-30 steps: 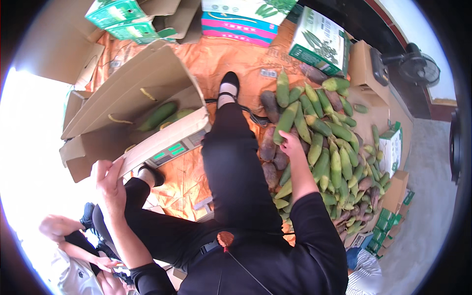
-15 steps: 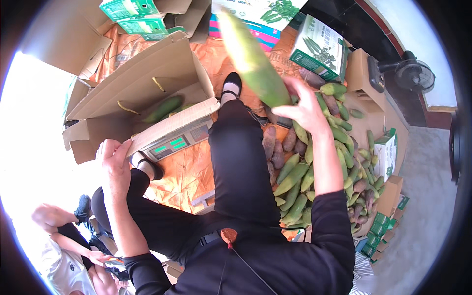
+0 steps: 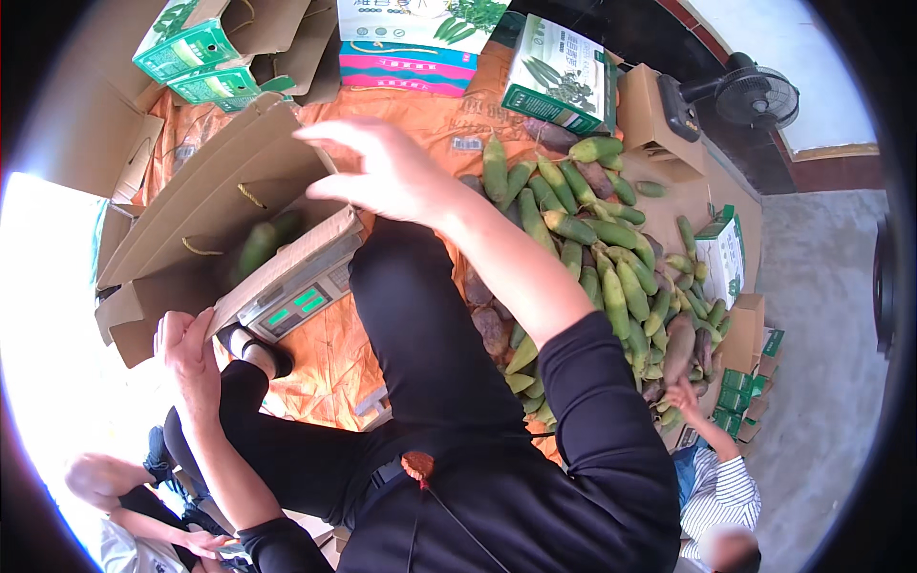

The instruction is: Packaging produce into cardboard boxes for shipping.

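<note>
An open brown cardboard box (image 3: 212,196) rests on a digital scale (image 3: 304,304) with a lit green display. My left hand (image 3: 189,358) pinches the near left edge of the box's front flap. Over the right end of the box, my right hand (image 3: 390,177) is stretched out with thumb and fingers apart, and no radish shows in it. Inside lies at least one green radish (image 3: 258,246); the box's walls hide the rest of the inside. To the right of my leg spreads a large heap of green radishes (image 3: 611,272).
Printed cartons (image 3: 559,76) stand at the back, with green-and-white boxes (image 3: 205,72) at far left. A black fan (image 3: 755,95) is at far right. Another person's hand (image 3: 683,396) reaches to the heap; a second person (image 3: 124,497) sits lower left. Orange sheeting (image 3: 334,349) covers the floor.
My right hand has moved left from above the heap to the box, and the green radish it held is out of it. Another person has appeared at lower right. My view has shifted.
</note>
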Available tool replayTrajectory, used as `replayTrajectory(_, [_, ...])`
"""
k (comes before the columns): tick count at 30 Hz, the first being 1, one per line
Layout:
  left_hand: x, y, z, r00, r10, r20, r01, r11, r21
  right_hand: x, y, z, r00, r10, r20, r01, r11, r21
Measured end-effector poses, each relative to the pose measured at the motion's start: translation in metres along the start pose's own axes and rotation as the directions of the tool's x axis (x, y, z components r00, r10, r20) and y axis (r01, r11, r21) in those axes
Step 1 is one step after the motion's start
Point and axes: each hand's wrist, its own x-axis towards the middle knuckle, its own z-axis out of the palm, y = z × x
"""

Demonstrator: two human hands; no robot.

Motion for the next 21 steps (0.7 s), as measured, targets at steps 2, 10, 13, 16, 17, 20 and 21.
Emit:
replayTrajectory(2, [0.001,-0.003,0.001,1.000,0.004,-0.003,-0.004,1.000,-0.007,-0.038,0.046,-0.018,0.942,0.320,-0.099,-0.308,0.944,0.117])
replayTrajectory(10, [0.005,0.006,0.002,1.000,0.011,0.007,-0.012,0.999,0.053,-0.231,0.254,-0.073,0.417,0.763,-0.493,-0.875,0.483,0.007])
replayTrajectory(13, [0.005,0.003,0.005,1.000,0.014,0.001,-0.014,0.994,0.110,-0.253,0.287,-0.077,0.248,0.797,-0.550,-0.932,0.351,0.089])
replayTrajectory(16, [0.003,0.003,0.001,0.999,0.031,-0.009,-0.029,0.986,0.166,-0.238,0.307,-0.064,0.184,0.814,-0.550,-0.926,0.331,0.181])
replayTrajectory(17, [0.004,0.002,0.001,1.000,0.022,-0.006,-0.021,0.984,0.175,-0.232,0.314,-0.061,0.190,0.819,-0.541,-0.926,0.333,0.179])
replayTrajectory(20, [0.006,0.001,-0.001,0.997,0.080,-0.007,-0.077,0.979,0.189,-0.210,0.333,-0.048,0.177,0.779,-0.601,-0.904,0.370,0.212])
replayTrajectory(21, [0.010,0.001,0.001,0.995,0.096,-0.005,-0.094,0.979,0.183,-0.207,0.336,-0.050,0.145,0.784,-0.603,-0.912,0.343,0.227])
